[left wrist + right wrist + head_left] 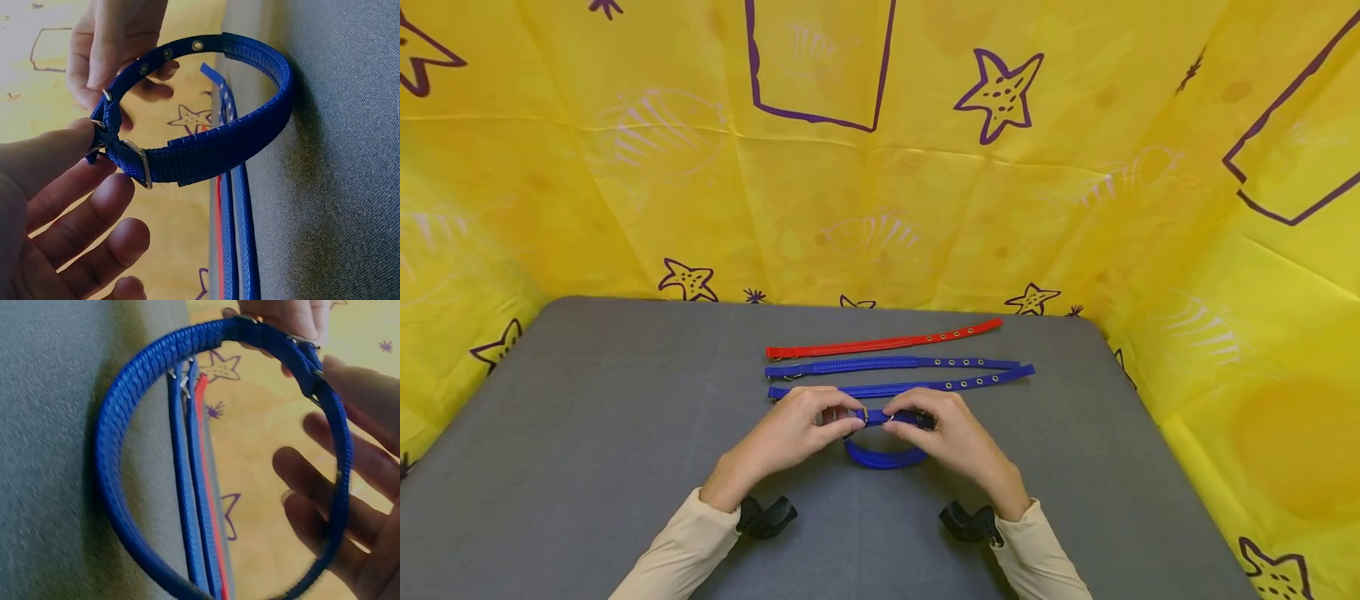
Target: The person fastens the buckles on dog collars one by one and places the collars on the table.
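Observation:
A blue collar (886,459) is bent into a ring between both hands, its padded part hanging down close over the table. My left hand (808,425) pinches it by the buckle end with thumb and index finger; the other fingers are spread in the left wrist view. Opposite, my right hand (951,429) pinches the strap beside a metal ring. In the left wrist view, eyelets show along the thin part of the collar (231,150), and the strap overlaps itself near the metal buckle (139,164). The right wrist view shows the whole loop (119,444) from its other side.
Behind the hands, two blue collars (865,364) (880,390) and a red collar (850,347) lie stretched out side by side on the grey table (625,417). Their eyelet ends point right. A yellow patterned cloth (865,183) hangs around the table's back and sides.

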The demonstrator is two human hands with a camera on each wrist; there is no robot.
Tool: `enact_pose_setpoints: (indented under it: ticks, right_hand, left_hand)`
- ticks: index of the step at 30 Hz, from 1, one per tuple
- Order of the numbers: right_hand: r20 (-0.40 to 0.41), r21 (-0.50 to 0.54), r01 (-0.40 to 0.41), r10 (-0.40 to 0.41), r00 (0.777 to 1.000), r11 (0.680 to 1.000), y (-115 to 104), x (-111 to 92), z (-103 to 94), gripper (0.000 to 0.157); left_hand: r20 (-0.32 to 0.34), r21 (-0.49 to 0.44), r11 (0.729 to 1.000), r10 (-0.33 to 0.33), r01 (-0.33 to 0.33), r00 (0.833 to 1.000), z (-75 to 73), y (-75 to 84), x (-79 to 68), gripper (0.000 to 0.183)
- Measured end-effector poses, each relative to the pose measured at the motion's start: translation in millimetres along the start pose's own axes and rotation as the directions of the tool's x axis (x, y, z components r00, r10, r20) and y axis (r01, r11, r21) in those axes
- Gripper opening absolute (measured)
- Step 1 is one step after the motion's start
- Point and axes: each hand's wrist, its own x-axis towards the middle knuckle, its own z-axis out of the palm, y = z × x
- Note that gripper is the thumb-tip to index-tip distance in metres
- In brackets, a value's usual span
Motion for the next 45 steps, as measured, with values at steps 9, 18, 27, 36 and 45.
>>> enact_pose_setpoints:
  ticks: [9, 18, 27, 36, 45]
  right_hand:
    - [-0.060, 0.125, 0.001, 0.006, 0.998, 0.992, 5, -1, 4.4, 0.005]
    - [-0.019, 0.156, -0.041, 0.044, 0.999, 0.987, 13, -2, -0.1, 0.006]
    - [-0.011, 0.167, -0.097, 0.100, 0.995, 0.981, 16, -2, 0.1, 0.004]
    - [-0.046, 0.169, -0.090, 0.099, 0.994, 0.982, 15, -2, 6.2, 0.013]
    - [-0.027, 0.124, -0.042, 0.046, 0.999, 0.991, 13, -1, 7.8, 0.024]
  left_hand:
    - [-0.023, 0.036, 0.999, -0.015, 0.016, 1.000, -2.4, 2.3, -2.2, 0.008]
    - [-0.039, 0.055, 0.998, -0.032, 0.034, 0.999, -13.4, -2.8, -4.2, 0.008]
    - [-0.025, 0.052, 0.998, -0.042, 0.043, 0.999, -15.4, -7.2, -5.0, 0.009]
    - [0.035, 0.020, 0.999, -0.037, 0.036, 0.999, -12.0, -5.0, -3.8, 0.010]
    - [0.097, 0.019, 1.000, -0.025, 0.024, 0.995, -1.6, -1.9, -0.4, 0.020]
